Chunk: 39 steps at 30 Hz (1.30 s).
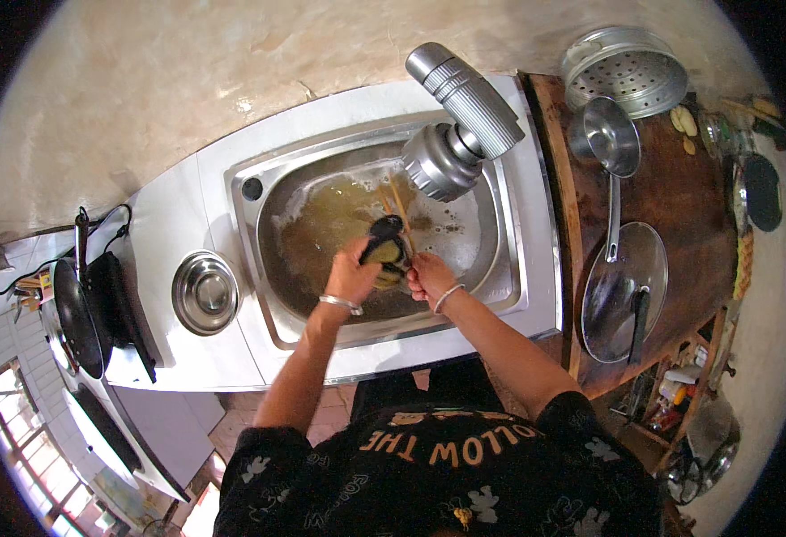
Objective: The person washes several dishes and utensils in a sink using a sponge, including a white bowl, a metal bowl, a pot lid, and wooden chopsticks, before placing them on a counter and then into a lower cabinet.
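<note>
Over the stainless steel sink (500, 282), my right hand (430, 276) grips the near ends of thin wooden sticks (400, 201) that look like chopsticks. Their far ends point away from me, toward the faucet. My left hand (355, 272) holds a black and yellow-green scrubbing pad or cloth (386, 248) against the sticks; its exact kind is unclear. Part of the pad is hidden by my fingers. Cloudy, yellowish water (319, 208) lies in the basin below both hands.
A grey metal faucet (467, 107) overhangs the sink's far right. A steel bowl (206, 293) sits on the white counter to the left, near black pans (79, 315). On the brown wooden surface at right are a steel ladle (612, 141), a glass lid (611, 309) and a perforated steamer (624, 74).
</note>
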Motion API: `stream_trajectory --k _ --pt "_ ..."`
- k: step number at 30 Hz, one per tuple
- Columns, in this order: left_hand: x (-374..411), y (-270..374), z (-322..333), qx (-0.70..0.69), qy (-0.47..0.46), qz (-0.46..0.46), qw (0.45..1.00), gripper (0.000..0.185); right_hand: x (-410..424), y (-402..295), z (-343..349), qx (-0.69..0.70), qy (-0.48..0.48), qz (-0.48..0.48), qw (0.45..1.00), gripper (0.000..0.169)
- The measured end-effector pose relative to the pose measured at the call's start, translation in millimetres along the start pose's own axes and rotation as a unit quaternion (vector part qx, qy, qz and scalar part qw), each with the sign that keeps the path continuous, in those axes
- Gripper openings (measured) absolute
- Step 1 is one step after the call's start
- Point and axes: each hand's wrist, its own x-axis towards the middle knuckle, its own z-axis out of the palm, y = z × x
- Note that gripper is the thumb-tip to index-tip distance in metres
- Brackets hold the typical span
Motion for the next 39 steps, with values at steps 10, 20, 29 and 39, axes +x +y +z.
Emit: stream_trajectory --k 10,20,29,39 --pt "10 7 70 -0.416 0.216 -0.165 0.868 0.032 -47 3 44 -0.14 0.075 -0.018 0.987 0.024" --pt "79 -130 -31 -0.042 0.312 -0.189 0.93 0.021 -132 1 26 -0.104 -0.035 0.099 0.989 0.023" --pt "25 -75 52 0.455 0.016 -0.166 0.875 0.06 -78 -18 19 -0.065 0.016 0.027 0.997 0.02" --pt "-20 14 44 -0.139 0.181 0.089 0.969 0.037 -29 -7 46 -0.135 0.175 0.011 0.975 0.021"
